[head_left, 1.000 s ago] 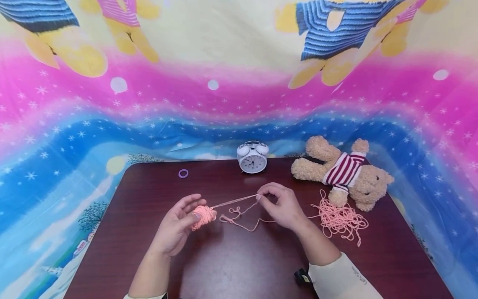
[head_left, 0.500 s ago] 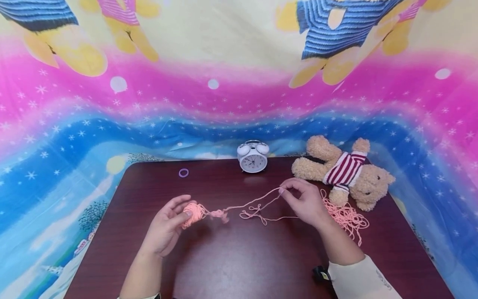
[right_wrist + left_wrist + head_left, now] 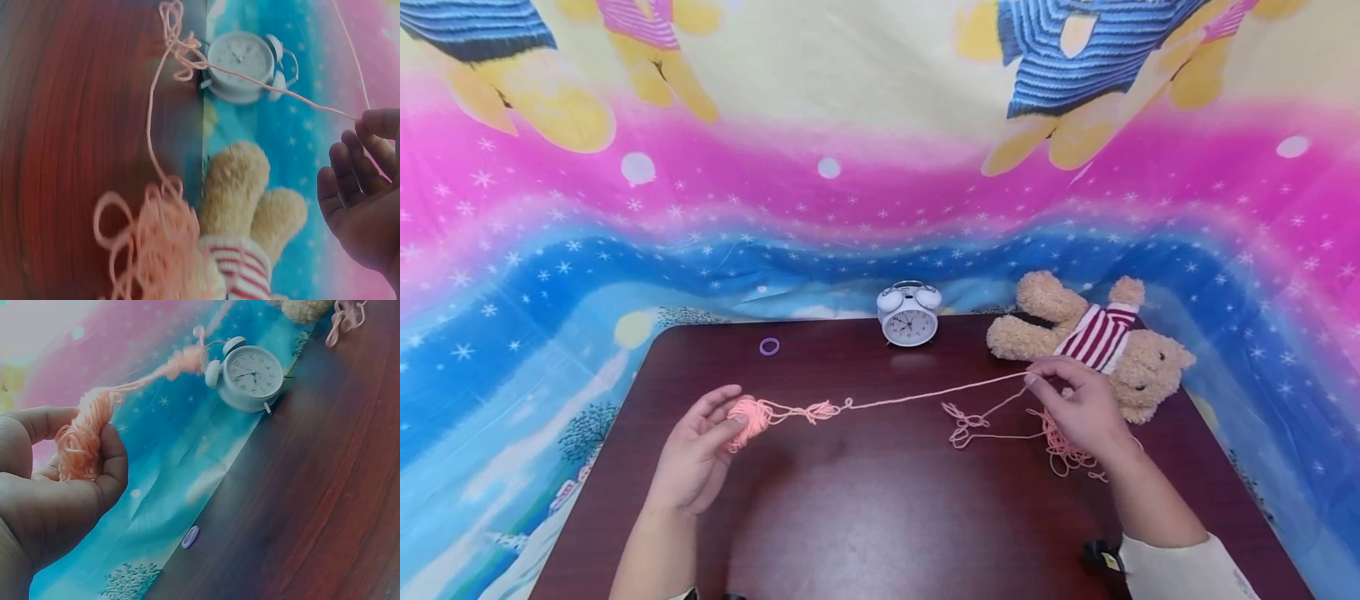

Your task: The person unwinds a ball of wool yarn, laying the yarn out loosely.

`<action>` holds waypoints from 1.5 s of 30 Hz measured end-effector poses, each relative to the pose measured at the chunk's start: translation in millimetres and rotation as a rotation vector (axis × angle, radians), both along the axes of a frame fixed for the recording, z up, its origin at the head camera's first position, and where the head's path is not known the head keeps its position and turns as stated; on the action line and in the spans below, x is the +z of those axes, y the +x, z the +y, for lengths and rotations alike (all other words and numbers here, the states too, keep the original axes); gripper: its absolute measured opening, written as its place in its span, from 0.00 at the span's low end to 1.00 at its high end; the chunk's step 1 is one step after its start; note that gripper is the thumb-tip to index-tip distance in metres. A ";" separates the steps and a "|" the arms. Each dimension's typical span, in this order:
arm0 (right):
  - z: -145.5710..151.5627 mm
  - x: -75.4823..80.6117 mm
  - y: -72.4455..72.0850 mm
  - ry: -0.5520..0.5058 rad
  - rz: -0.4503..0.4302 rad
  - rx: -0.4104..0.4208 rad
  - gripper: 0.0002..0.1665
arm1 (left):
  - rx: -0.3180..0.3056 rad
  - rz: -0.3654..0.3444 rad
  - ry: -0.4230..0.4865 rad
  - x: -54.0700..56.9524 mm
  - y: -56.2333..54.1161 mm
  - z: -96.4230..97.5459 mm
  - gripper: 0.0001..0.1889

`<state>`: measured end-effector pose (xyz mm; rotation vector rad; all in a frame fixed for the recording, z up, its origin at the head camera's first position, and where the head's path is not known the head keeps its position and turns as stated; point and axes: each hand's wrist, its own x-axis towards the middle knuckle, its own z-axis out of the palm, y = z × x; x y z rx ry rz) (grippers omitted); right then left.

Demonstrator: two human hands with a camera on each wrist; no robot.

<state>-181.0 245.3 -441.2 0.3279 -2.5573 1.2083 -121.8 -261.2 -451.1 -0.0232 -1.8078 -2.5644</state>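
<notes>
My left hand [image 3: 688, 454] grips a small wound ball of pink-orange yarn [image 3: 747, 423], thumb on one side and fingers on the other. From the ball a few loops run to a small knotted tangle [image 3: 822, 411], and a single strand [image 3: 936, 393] stretches on to the right. My right hand [image 3: 1086, 410] pinches that strand between thumb and index finger, its other fingers loosely bent in the right wrist view. Below its fingertips the yarn falls to a little looped clump [image 3: 962, 429] and leads to a loose yarn heap [image 3: 1063, 446], partly hidden behind the hand.
A white twin-bell alarm clock [image 3: 908, 317] stands at the back of the dark red table [image 3: 865, 517]. To its right lies a teddy bear [image 3: 1150, 367] in a striped shirt. A purple ring [image 3: 769, 346] lies at the back left. A printed cloth [image 3: 820, 275] hangs behind.
The hands have drawn apart, left hand leftward with the ball and right hand rightward with the strand. The stretch of yarn between them is longer, and the knotted tangle has come into view.
</notes>
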 end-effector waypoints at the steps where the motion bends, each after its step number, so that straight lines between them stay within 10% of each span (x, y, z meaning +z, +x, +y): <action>1: 5.3 1.1 1.4 0.018 -0.009 -0.017 0.05 | 0.005 0.008 0.011 1.0 0.3 -2.1 0.19; 21: 113.9 15.5 24.2 -0.045 -0.040 -0.336 0.12 | 0.137 0.075 0.141 8.4 5.1 -34.8 0.17; 30: 171.8 -5.1 27.5 0.007 -0.274 -0.504 0.09 | 0.166 0.096 0.163 11.4 5.3 -44.6 0.17; 45: 197.7 -26.3 31.4 0.105 -0.416 -0.632 0.33 | 0.216 0.157 0.338 16.7 13.1 -63.6 0.16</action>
